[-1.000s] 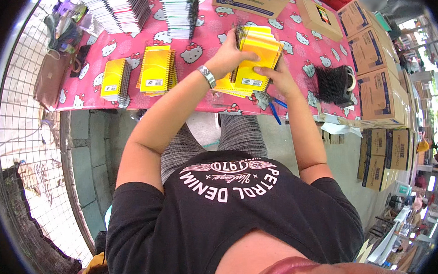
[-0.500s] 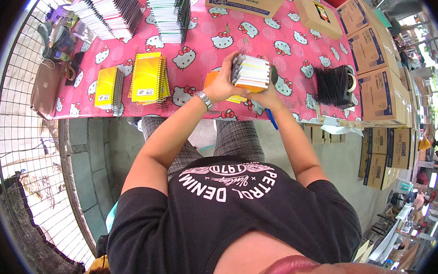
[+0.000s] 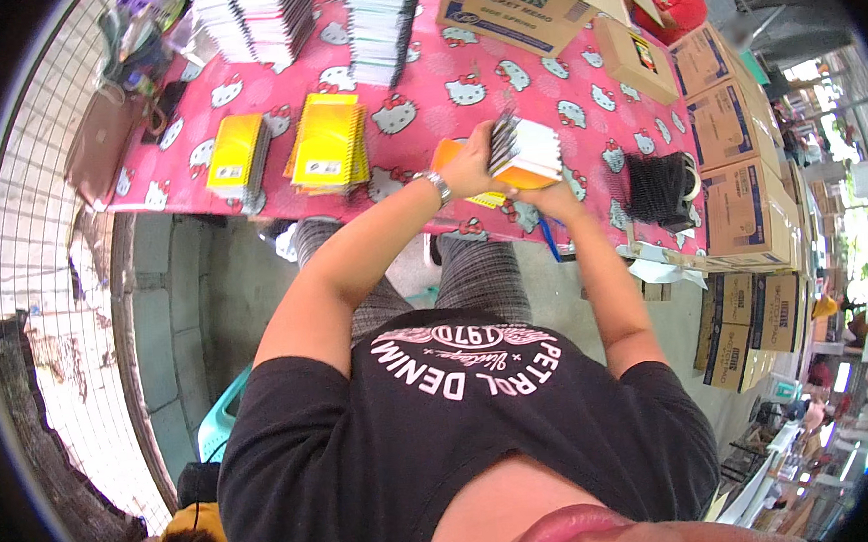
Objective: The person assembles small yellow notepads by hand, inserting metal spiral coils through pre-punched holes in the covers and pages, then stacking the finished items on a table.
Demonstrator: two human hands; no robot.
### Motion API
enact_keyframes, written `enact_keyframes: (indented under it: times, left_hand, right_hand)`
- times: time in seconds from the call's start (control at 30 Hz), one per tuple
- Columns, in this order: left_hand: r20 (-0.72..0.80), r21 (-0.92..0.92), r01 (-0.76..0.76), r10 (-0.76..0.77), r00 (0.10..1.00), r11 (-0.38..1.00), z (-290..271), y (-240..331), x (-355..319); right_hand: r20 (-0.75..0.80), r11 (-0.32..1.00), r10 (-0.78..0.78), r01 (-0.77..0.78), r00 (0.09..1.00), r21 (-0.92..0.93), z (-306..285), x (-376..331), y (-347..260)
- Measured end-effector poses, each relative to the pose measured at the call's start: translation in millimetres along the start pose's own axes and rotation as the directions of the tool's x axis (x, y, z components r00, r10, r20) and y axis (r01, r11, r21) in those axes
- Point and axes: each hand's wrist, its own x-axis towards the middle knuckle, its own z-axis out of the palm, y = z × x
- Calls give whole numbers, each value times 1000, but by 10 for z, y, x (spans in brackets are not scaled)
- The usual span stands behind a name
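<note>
Left hand (image 3: 468, 173): fingers curled round left side of notebook stack (image 3: 528, 156) | right hand (image 3: 552, 202): fingers gripping its lower right, tips hidden | notebook stack: above worktop (image 3: 426, 144), close to near edge

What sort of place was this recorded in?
Probably a stationery workshop or packing area: piles of yellow-covered, wire-bound notebooks lie on a pink cat-patterned table covering, and brown cardboard cartons are stacked along the right side.

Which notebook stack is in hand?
The orange-covered stack, white page edges showing, between the left hand and right hand; the yellow stacks farther left sit on the pink tablecloth, untouched.
</note>
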Motion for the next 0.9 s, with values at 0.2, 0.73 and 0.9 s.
enact_keyframes:
  times: [0.2,0.73,0.9]
  left_hand:
    - [-133,-308,64,-110,985,949,-694,826,-131]
    - [-207,-430,719,-834,511,547,-3733,266,-1612]
    - [-122,-510,728,-876,466,458,-3748,-85,-1790]
  right_hand:
    - [104,994,-104,99,989,47,-286,28,-1068]
    - [463,718,21,-335,886,610,2986,1464,-2824]
    - [394,733,128,-354,910,580,3342,1430,-2780]
